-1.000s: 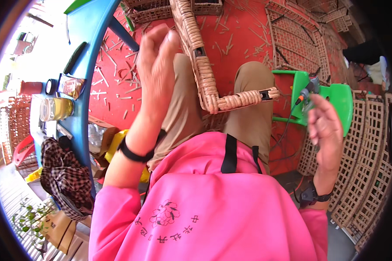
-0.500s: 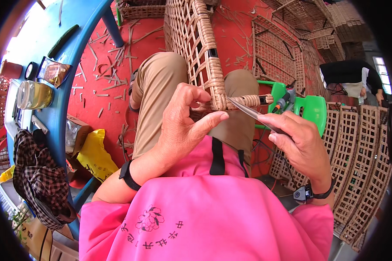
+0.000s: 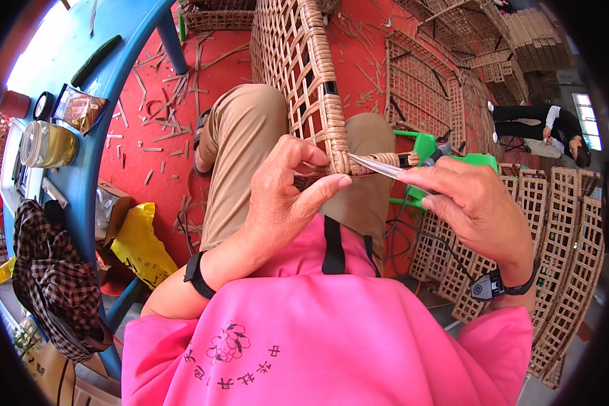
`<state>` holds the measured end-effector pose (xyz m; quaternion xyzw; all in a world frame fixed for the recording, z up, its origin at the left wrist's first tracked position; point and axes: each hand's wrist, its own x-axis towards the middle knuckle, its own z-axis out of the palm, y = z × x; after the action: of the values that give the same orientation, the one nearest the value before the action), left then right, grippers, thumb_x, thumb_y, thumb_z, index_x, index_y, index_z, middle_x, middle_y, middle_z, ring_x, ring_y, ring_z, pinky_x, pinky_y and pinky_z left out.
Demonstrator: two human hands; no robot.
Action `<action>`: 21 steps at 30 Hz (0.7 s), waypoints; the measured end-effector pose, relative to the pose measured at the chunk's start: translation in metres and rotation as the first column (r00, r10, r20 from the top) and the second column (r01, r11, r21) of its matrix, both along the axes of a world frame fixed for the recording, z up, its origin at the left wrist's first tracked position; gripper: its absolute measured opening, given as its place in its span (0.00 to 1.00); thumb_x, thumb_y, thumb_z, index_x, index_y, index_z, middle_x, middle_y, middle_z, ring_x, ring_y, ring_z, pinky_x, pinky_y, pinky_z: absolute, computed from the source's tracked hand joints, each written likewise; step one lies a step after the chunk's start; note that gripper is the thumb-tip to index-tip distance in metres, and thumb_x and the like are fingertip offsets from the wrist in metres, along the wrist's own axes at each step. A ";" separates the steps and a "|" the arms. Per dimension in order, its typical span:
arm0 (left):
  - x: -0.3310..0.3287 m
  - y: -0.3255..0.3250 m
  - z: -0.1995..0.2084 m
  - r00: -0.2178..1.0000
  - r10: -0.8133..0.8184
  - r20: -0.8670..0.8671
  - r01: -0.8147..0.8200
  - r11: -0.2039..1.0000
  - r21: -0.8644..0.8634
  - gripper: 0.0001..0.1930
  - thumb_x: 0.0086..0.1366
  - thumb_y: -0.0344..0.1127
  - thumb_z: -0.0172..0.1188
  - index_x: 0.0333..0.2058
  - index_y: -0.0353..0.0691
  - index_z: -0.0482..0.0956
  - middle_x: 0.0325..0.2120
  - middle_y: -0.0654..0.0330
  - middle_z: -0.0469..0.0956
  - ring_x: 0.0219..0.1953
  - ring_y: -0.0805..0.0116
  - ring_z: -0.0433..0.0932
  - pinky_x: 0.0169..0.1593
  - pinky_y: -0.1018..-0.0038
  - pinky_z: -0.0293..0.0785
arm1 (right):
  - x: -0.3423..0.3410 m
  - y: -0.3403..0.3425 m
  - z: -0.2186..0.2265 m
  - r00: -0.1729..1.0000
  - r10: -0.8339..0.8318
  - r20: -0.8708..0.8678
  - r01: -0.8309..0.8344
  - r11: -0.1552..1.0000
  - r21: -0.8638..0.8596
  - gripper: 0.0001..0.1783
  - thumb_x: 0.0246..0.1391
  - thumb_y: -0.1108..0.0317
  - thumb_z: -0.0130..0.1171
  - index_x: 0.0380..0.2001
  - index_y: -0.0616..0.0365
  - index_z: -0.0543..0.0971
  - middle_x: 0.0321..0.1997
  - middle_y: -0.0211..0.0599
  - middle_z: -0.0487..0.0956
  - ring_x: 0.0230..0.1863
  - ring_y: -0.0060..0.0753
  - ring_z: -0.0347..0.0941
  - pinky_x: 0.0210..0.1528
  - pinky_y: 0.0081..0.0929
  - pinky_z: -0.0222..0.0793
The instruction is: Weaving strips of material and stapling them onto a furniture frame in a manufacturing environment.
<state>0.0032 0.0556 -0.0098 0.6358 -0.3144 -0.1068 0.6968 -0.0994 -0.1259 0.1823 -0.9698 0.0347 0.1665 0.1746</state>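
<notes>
A light-brown woven wicker panel (image 3: 331,115) stands between my knees, with dark frame bars showing in its weave. My left hand (image 3: 284,183) is curled at its near lower corner, index finger against the weave and thumb apart below. In my right hand (image 3: 477,210) is a tapered, pointed metal blade (image 3: 379,166); its handle is mostly covered by my fingers, so I cannot tell its exact kind. The tip touches the wrapped corner where a short wicker-bound bar (image 3: 386,162) runs right.
A blue table (image 3: 118,74) at left bears a jar (image 3: 47,145), a cucumber and a packet. A checked cloth (image 3: 54,271) hangs there. Strips litter the red floor (image 3: 183,145). A green stool (image 3: 423,145) is beyond my right hand; wicker panels (image 3: 548,243) stand at right. Another person (image 3: 551,125) bends farther back.
The blade tip has shifted slightly left onto the corner, and my right hand has turned a little. My left hand keeps its place. The person at far right is now bent lower.
</notes>
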 end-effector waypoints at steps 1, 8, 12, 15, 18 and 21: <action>0.000 0.001 0.000 1.000 -0.001 -0.002 0.001 1.000 -0.003 0.18 0.55 0.36 0.76 0.34 0.35 0.75 0.30 0.58 0.72 0.30 0.70 0.74 0.34 0.74 0.74 | 0.001 0.000 0.000 1.000 0.001 -0.002 -0.001 1.000 0.000 0.21 0.49 0.80 0.61 0.49 0.55 0.81 0.32 0.43 0.77 0.32 0.48 0.75 0.33 0.40 0.69; -0.004 0.003 -0.001 0.995 -0.031 -0.091 0.031 1.000 -0.005 0.13 0.57 0.27 0.73 0.31 0.35 0.74 0.32 0.62 0.73 0.33 0.76 0.73 0.38 0.79 0.71 | -0.010 0.016 -0.013 0.995 -0.087 0.053 0.087 0.996 -0.004 0.22 0.48 0.80 0.62 0.49 0.54 0.81 0.33 0.42 0.77 0.32 0.47 0.75 0.33 0.40 0.70; -0.005 0.001 -0.003 0.994 -0.027 -0.106 0.024 0.999 -0.028 0.12 0.56 0.26 0.73 0.29 0.35 0.74 0.31 0.62 0.73 0.33 0.76 0.73 0.37 0.79 0.71 | 0.006 -0.011 -0.010 0.998 0.069 0.007 -0.070 0.995 0.071 0.24 0.48 0.81 0.62 0.51 0.54 0.80 0.33 0.43 0.77 0.32 0.47 0.74 0.35 0.39 0.71; -0.004 0.002 -0.005 0.999 -0.019 -0.047 0.018 1.000 -0.026 0.12 0.56 0.26 0.74 0.28 0.35 0.74 0.29 0.62 0.74 0.33 0.75 0.74 0.37 0.78 0.70 | 0.002 -0.020 -0.022 0.991 0.086 0.102 -0.103 0.978 0.180 0.25 0.48 0.81 0.62 0.52 0.54 0.80 0.34 0.43 0.78 0.33 0.47 0.75 0.35 0.38 0.71; -0.003 0.001 -0.005 0.999 -0.012 -0.033 0.011 0.999 -0.048 0.13 0.55 0.25 0.74 0.27 0.36 0.74 0.28 0.61 0.74 0.32 0.74 0.74 0.37 0.77 0.70 | 0.007 -0.010 -0.010 0.992 0.113 0.050 -0.117 0.990 0.075 0.26 0.48 0.80 0.62 0.53 0.51 0.80 0.30 0.41 0.76 0.32 0.46 0.74 0.33 0.38 0.70; -0.002 0.002 -0.004 0.998 -0.011 -0.062 0.009 0.999 -0.038 0.13 0.54 0.26 0.74 0.26 0.36 0.74 0.28 0.61 0.75 0.32 0.73 0.74 0.37 0.76 0.70 | 0.024 -0.010 0.005 0.985 0.164 -0.045 -0.166 0.985 -0.039 0.25 0.50 0.78 0.62 0.53 0.49 0.80 0.29 0.40 0.74 0.31 0.46 0.74 0.31 0.39 0.69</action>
<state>0.0011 0.0572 -0.0142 0.6173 -0.2977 -0.1239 0.7176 -0.0754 -0.1362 0.1875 -0.9692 -0.0386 0.1997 0.1389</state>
